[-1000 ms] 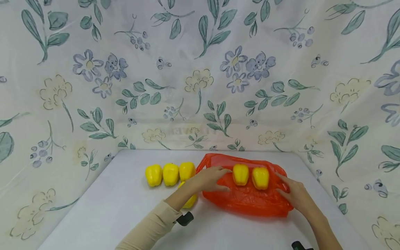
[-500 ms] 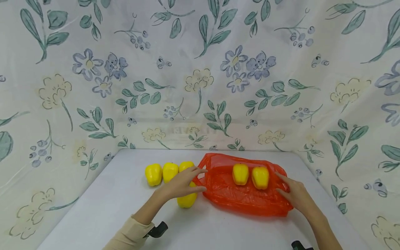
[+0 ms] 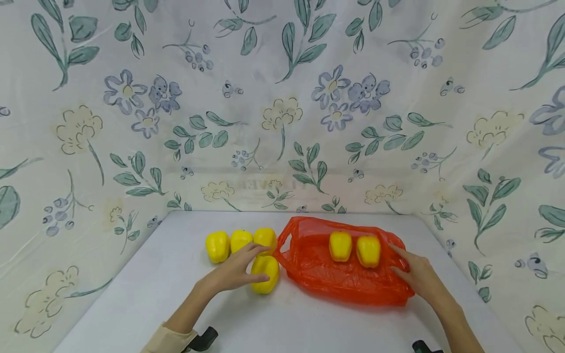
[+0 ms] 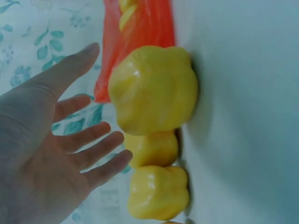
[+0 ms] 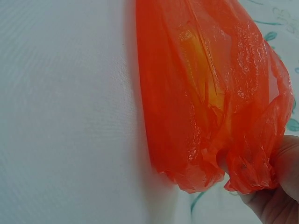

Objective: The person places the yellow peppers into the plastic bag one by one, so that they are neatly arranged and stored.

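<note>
My left hand [image 3: 229, 273] is at the near side of a yellow bell pepper [image 3: 267, 278], fingers spread and nothing held. The left wrist view shows a gap between the fingers and that pepper [image 4: 156, 91]. Several yellow peppers stand left of a red plastic bag [image 3: 335, 288], which lies spread on the table. Two more peppers, a left one [image 3: 340, 246] and a right one [image 3: 368, 251], lie at the bag. With my right hand [image 3: 418, 274] I hold the bag's right end; bunched plastic [image 5: 252, 168] sits between thumb and fingers in the right wrist view.
The white table [image 3: 132, 304] ends at a patterned floral cloth [image 3: 282, 147] that hangs behind and at both sides. A row of peppers [image 3: 218, 247] stands left of the bag's handle loop [image 3: 284, 240]. Dark wrist mounts [image 3: 205, 339] show at the lower edge.
My left hand has drawn back leftward from over the bag to the front pepper, leaving that pepper and the bag's left handle uncovered. My right hand and the bag stay put.
</note>
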The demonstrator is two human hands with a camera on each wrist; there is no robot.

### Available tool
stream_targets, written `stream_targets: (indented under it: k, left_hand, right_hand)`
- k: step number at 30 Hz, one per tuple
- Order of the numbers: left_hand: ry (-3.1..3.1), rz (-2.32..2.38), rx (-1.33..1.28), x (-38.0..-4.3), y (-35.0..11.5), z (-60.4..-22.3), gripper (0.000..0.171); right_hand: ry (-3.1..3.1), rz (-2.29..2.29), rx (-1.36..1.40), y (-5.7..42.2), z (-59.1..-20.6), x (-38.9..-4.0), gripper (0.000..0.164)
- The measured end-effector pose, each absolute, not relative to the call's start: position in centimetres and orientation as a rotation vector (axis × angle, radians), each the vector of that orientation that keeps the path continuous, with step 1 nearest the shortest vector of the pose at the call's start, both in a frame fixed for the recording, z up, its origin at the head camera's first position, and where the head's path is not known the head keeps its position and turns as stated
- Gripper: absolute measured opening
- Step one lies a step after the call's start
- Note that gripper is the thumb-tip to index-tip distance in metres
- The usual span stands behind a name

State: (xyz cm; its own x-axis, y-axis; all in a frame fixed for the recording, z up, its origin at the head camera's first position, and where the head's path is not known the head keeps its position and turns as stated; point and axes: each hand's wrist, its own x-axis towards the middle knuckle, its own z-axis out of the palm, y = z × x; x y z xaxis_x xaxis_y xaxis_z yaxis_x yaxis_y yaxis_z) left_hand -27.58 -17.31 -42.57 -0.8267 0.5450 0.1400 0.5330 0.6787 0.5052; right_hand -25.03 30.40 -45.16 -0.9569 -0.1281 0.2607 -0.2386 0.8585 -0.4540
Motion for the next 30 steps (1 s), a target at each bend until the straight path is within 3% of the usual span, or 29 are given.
stream_targets:
  k: [30]
  left_hand:
    - [2.676, 0.947, 0.938, -28.3, -19.0, -45.1, 0.091]
  right_hand:
    - [-2.867, 0.739, 0.238, 30.3, -44.9, -24.9, 0.067]
